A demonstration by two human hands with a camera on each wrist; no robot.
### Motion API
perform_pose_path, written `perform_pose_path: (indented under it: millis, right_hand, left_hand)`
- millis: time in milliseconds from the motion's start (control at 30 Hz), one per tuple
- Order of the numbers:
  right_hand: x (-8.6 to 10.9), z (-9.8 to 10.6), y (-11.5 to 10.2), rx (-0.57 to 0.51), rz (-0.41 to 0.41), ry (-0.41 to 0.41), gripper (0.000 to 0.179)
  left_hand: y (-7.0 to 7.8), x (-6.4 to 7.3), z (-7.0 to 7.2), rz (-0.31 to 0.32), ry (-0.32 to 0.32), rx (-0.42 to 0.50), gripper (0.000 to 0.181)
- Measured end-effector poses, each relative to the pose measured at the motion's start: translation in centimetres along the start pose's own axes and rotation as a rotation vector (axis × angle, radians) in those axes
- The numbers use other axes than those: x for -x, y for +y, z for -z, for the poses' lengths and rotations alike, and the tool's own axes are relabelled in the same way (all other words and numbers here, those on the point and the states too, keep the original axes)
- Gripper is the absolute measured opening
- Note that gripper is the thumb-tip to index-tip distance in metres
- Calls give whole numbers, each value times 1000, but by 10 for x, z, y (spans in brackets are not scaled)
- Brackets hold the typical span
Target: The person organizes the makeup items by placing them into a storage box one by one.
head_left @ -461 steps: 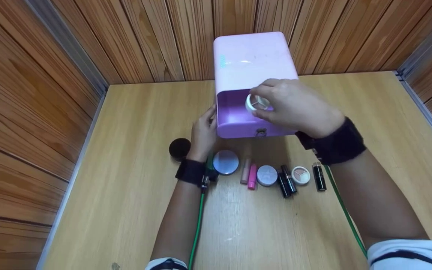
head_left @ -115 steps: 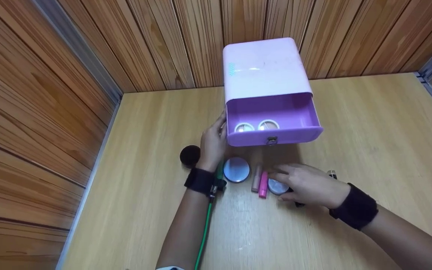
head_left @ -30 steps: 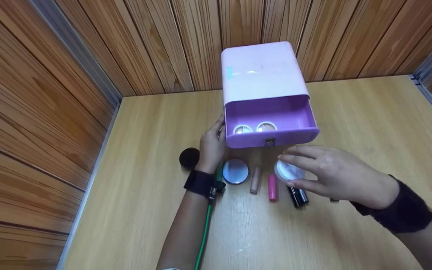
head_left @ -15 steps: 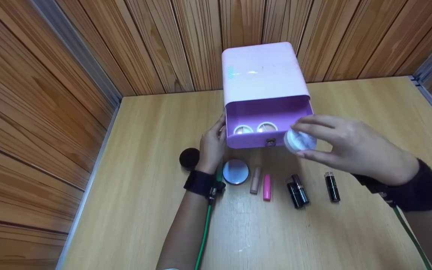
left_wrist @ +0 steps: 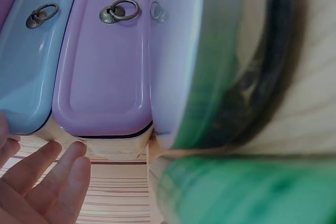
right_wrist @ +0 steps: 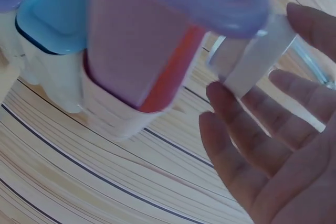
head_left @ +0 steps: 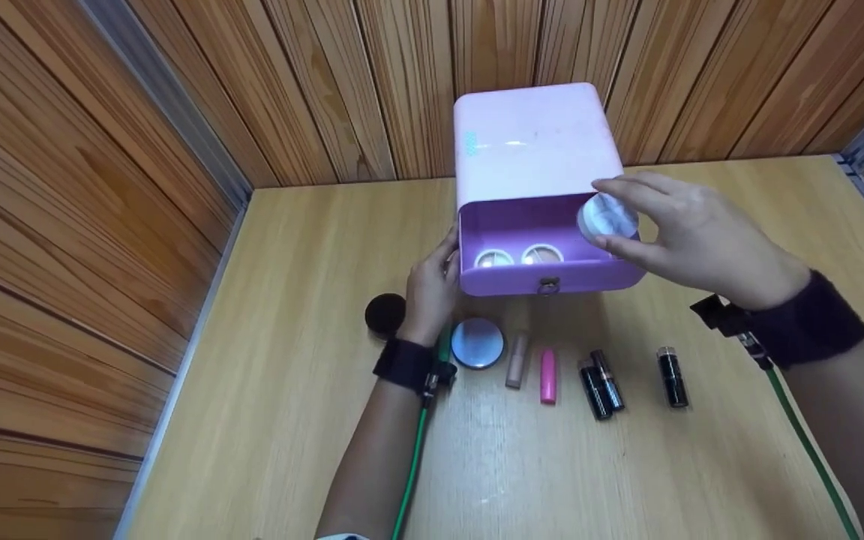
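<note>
My right hand (head_left: 709,236) pinches a round flat cosmetic jar (head_left: 608,216) with a marbled top between thumb and fingers, over the right end of the pulled-out purple drawer (head_left: 503,283). In the right wrist view the jar's white side (right_wrist: 262,56) shows beside that drawer. Two white-rimmed round pots (head_left: 542,255) lie in the drawer's front left. The drawer belongs to a pink-topped drawer cabinet (head_left: 537,142). My left hand (head_left: 430,296) rests at the cabinet's left side; the left wrist view shows its extended fingers (left_wrist: 39,177) next to the lower blue and purple drawer fronts (left_wrist: 105,66).
In front of the cabinet lie a dark round item (head_left: 385,315), a silvery round compact (head_left: 477,343), a mauve tube (head_left: 517,361), a pink tube (head_left: 548,376), two black tubes (head_left: 595,388) and another black tube (head_left: 672,377). Wood-panelled walls (head_left: 372,90) stand behind and left.
My right hand has lifted the round jar from the table row up over the drawer's right end. Two white-rimmed pots have gone into the drawer since the earliest frame. My left hand stays put.
</note>
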State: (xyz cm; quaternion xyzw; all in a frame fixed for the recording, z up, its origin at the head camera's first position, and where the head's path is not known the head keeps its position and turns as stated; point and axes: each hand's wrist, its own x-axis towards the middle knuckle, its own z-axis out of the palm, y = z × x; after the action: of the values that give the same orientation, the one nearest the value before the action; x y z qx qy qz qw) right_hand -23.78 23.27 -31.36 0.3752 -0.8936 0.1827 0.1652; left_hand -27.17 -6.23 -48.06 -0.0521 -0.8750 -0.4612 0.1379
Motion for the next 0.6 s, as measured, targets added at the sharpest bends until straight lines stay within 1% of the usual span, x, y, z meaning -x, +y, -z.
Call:
perform_pose_path:
  millis: [100,167,367,500,600]
  right_hand:
    - [-2,-1,3,-4,-83,-70,57]
    - [-5,-2,4,-1,-117,-118,53]
    - [-13,-7,6,23,-178,-248,48]
    - [-22,-10,6,10,-236,-353,48]
    - [-30,-11,7,-1,-245,-445,46]
  left_hand:
    - [0,0,0,-3,-8,-7,44]
    - [-1,0,0,-2,-14,-3,44]
    - [-1,-1,2,8,-23,42,45]
    - [-2,0,3,9,-31,41,45]
    - [-3,0,4,18,-35,39,44]
